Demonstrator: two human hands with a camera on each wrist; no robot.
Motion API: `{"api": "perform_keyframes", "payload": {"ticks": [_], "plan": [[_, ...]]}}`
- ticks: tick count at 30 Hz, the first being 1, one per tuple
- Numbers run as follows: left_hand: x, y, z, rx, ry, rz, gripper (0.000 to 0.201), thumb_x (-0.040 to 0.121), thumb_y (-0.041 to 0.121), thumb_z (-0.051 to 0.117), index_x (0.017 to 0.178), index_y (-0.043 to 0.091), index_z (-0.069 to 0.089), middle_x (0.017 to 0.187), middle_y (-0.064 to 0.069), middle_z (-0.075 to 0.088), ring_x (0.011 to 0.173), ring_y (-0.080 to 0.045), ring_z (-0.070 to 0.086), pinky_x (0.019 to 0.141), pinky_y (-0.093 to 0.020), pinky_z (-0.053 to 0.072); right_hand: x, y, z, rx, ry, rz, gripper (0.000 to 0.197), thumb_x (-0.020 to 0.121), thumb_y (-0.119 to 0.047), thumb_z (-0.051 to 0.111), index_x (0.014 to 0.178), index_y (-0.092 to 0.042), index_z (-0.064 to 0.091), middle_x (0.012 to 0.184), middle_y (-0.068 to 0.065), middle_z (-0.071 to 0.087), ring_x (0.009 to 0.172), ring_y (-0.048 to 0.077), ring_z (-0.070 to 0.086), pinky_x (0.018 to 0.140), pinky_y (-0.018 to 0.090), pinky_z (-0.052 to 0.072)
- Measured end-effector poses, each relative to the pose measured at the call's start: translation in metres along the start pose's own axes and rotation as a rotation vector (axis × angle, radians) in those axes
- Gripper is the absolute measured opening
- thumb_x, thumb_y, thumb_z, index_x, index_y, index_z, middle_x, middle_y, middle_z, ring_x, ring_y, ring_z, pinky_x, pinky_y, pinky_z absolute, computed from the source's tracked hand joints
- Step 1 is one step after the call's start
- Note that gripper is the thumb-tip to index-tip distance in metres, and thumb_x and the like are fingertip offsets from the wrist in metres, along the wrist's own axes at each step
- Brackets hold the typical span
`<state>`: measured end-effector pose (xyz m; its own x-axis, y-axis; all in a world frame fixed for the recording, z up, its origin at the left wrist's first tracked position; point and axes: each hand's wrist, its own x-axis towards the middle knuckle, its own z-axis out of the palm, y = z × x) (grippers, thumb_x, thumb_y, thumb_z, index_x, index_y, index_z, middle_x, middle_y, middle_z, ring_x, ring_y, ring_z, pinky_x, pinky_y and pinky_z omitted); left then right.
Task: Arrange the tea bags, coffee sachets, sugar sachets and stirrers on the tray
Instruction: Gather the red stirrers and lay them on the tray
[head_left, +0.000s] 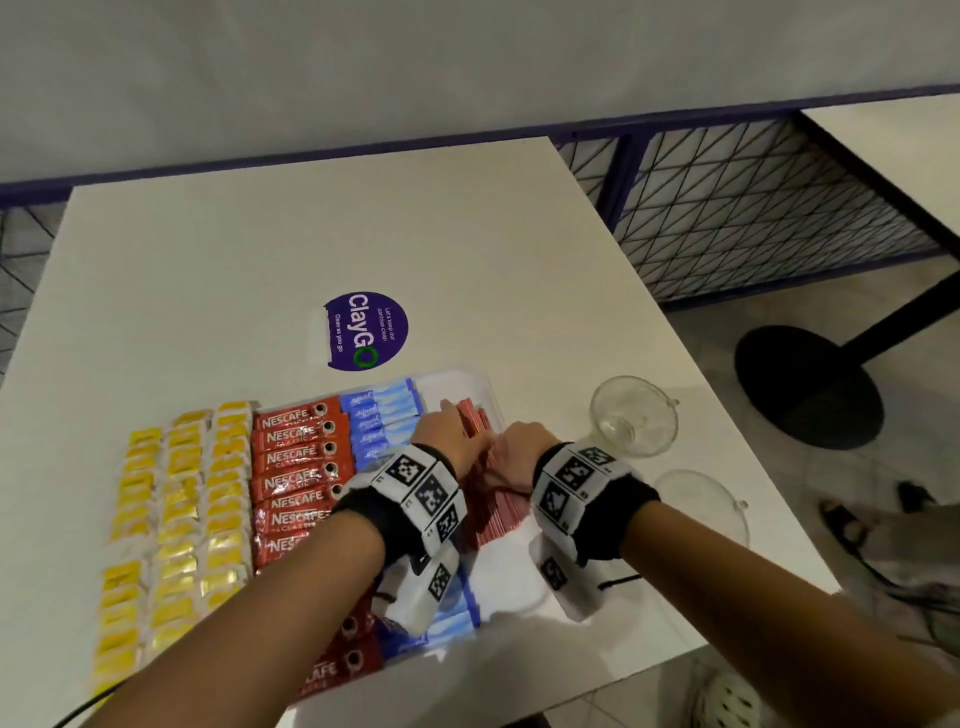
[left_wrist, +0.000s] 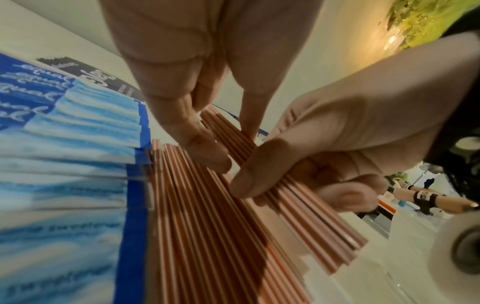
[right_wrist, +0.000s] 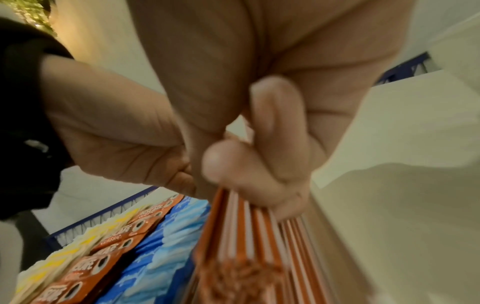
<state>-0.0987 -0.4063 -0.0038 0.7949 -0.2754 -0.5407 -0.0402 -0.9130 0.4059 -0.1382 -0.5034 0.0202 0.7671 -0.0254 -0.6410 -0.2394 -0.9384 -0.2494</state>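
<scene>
Stirrers (head_left: 493, 488) fill the right-hand column of the tray (head_left: 483, 387), a fan of red-and-white striped sticks lying side by side, and both my hands are down on them. My left hand (head_left: 449, 434) reaches toward the far end of the row with its fingers (left_wrist: 249, 115) stretched out straight, the tips pressing flat on the sticks. My right hand (head_left: 519, 449) sits just beside it, touching it at the thumb, with its fingers (right_wrist: 233, 164) curled over and pinching a small bunch of stirrers against the thumb.

Left of the stirrers, and touching them along their edge, lies a column of blue sugar sachets (head_left: 384, 415), overlapped like shingles. Next comes a column of red coffee sachets (head_left: 296, 457), also overlapped. Yellow tea bags (head_left: 176, 499) lie in three columns at the far left.

Two clear glass cups (head_left: 634, 415) stand on the white table (head_left: 260, 249) to the right of the tray, and a purple round sticker (head_left: 366, 331) sits beyond it.
</scene>
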Motion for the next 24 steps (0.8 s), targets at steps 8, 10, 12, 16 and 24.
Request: {"api": "perform_keyframes", "payload": {"ticks": [8, 10, 12, 16, 24], "plan": [[-0.003, -0.002, 0.006, -0.128, 0.013, 0.008, 0.065, 0.087, 0.025, 0.063, 0.141, 0.008, 0.031, 0.126, -0.016, 0.057, 0.119, -0.030, 0.051, 0.097, -0.031, 0.039, 0.002, 0.009, 0.006, 0.072, -0.011, 0.055, 0.041, 0.079, -0.031, 0.067, 0.054, -0.016, 0.037, 0.056, -0.001, 0.042, 0.073, 0.021, 0.051, 0.046, 0.022, 0.031], [-0.003, -0.004, 0.007, -0.182, 0.025, 0.003, 0.068, 0.084, 0.019, 0.067, 0.141, 0.009, 0.031, 0.124, -0.017, 0.058, 0.118, -0.029, 0.052, 0.096, -0.031, 0.040, 0.000, 0.010, 0.006, 0.057, -0.005, 0.039, 0.042, 0.080, -0.031, 0.065, 0.054, -0.016, 0.036, 0.056, -0.001, 0.041, 0.072, 0.022, 0.049, 0.047, 0.021, 0.031], [-0.002, -0.006, 0.009, -0.221, 0.035, -0.004, 0.067, 0.082, 0.015, 0.069, 0.139, 0.009, 0.034, 0.120, -0.019, 0.060, 0.113, -0.030, 0.056, 0.095, -0.034, 0.044, 0.000, 0.012, 0.007, 0.061, 0.002, 0.043, 0.042, 0.080, -0.034, 0.065, 0.055, -0.015, 0.036, 0.057, -0.001, 0.041, 0.073, 0.022, 0.049, 0.050, 0.021, 0.031], [-0.001, -0.010, 0.012, -0.262, 0.064, -0.004, 0.063, 0.080, 0.012, 0.070, 0.135, 0.010, 0.038, 0.110, -0.019, 0.064, 0.105, -0.030, 0.059, 0.092, -0.036, 0.048, 0.001, 0.013, 0.009, 0.115, 0.019, 0.056, 0.041, 0.088, -0.034, 0.054, 0.057, -0.016, 0.034, 0.060, -0.001, 0.038, 0.077, 0.021, 0.047, 0.058, 0.026, 0.036], [-0.002, -0.013, 0.012, -0.296, 0.088, -0.030, 0.057, 0.082, 0.009, 0.068, 0.132, 0.009, 0.039, 0.103, -0.022, 0.064, 0.087, -0.032, 0.065, 0.083, -0.041, 0.053, -0.005, 0.012, 0.007, 0.045, 0.087, 0.040, 0.029, 0.096, -0.019, 0.039, 0.082, -0.003, 0.058, 0.097, 0.016, 0.059, 0.093, 0.030, 0.057, 0.083, 0.032, 0.044]]}}
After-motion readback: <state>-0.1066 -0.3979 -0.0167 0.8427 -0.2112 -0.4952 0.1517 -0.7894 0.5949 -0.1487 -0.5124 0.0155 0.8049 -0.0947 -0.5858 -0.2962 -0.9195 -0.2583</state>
